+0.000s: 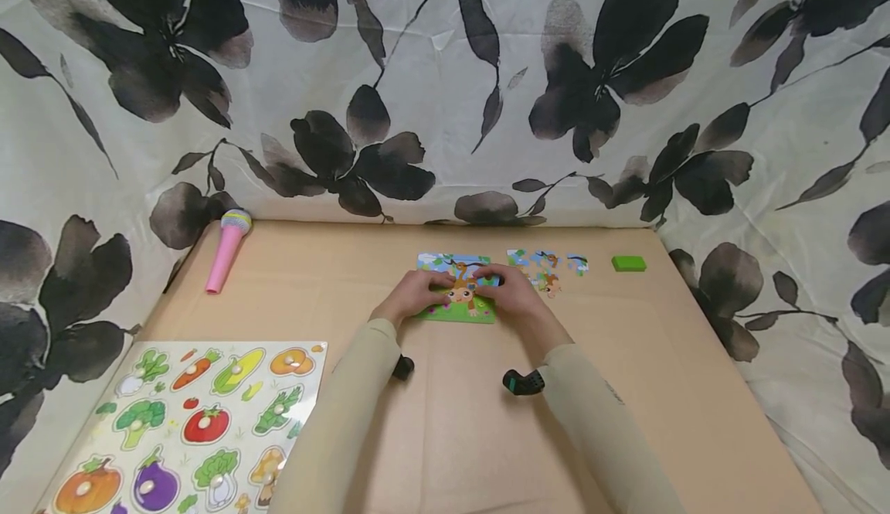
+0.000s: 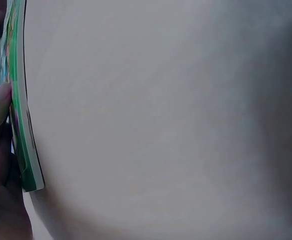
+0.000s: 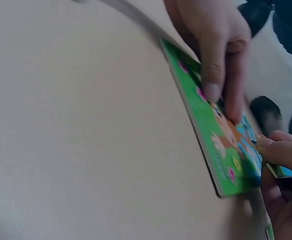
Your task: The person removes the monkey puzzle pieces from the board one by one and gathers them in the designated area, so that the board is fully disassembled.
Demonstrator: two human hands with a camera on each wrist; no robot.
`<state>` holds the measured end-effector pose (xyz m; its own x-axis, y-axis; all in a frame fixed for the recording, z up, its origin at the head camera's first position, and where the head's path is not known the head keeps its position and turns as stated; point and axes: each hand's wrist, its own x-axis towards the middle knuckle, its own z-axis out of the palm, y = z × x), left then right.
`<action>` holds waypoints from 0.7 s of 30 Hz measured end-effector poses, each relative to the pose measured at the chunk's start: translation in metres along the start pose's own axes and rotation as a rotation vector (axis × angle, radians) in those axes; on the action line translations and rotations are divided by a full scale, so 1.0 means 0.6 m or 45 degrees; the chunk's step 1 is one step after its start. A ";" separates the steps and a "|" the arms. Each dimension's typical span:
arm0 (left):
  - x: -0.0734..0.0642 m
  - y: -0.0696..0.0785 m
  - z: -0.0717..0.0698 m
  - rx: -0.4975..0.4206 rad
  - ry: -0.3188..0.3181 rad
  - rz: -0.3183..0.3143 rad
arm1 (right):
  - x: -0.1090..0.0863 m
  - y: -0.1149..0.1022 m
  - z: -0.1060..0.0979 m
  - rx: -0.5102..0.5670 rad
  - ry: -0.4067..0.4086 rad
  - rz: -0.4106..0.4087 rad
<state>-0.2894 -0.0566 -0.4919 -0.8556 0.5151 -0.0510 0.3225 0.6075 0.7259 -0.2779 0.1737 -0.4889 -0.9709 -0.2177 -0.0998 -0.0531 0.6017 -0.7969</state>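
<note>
puzzle (image 1: 460, 297) sits between left hand (image 1: 410, 295), straight fingers touching it, and right hand (image 1: 518, 294), can't tell if that one's pinching anything

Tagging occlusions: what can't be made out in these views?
Head: parts of the monkey puzzle, covered by the left hand and right hand.
Head: lower end of the vegetable board, cut by the bottom edge; some of its right side, behind the left sleeve.
Head: exact outlines of the loose pieces, too small.
Left wrist: part of the left hand, cut by the left edge.
Right wrist: much of the puzzle piece, behind the right hand.
</note>
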 end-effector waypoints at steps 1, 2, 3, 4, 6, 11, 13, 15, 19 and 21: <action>-0.001 -0.001 0.001 0.000 0.002 0.005 | -0.004 0.005 -0.007 0.031 -0.005 0.020; -0.001 -0.001 0.001 0.000 0.003 0.009 | -0.008 0.012 -0.015 0.056 -0.012 0.032; -0.001 -0.002 0.002 -0.006 0.006 0.010 | -0.013 0.019 -0.024 0.073 -0.016 0.046; -0.002 -0.002 0.002 -0.012 0.006 0.009 | -0.017 0.026 -0.034 0.098 -0.019 0.060; -0.002 -0.002 0.002 -0.022 0.009 0.007 | -0.025 0.043 -0.058 0.119 -0.011 0.083; -0.001 -0.003 0.002 -0.040 0.009 -0.006 | -0.048 0.078 -0.124 0.106 0.131 0.161; -0.001 -0.005 0.004 -0.040 0.006 -0.012 | -0.058 0.093 -0.148 0.095 0.215 0.216; 0.000 -0.006 0.005 -0.041 0.006 -0.013 | -0.065 0.112 -0.169 0.080 0.269 0.257; 0.002 -0.008 0.005 -0.038 0.009 -0.017 | -0.079 0.143 -0.199 0.061 0.234 0.301; 0.002 -0.008 0.005 -0.037 0.010 -0.016 | -0.083 0.155 -0.208 0.082 0.185 0.314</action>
<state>-0.2908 -0.0572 -0.4973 -0.8626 0.5028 -0.0550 0.2999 0.5959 0.7450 -0.2634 0.3363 -0.4835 -0.9762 0.0439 -0.2125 0.1990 0.5716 -0.7961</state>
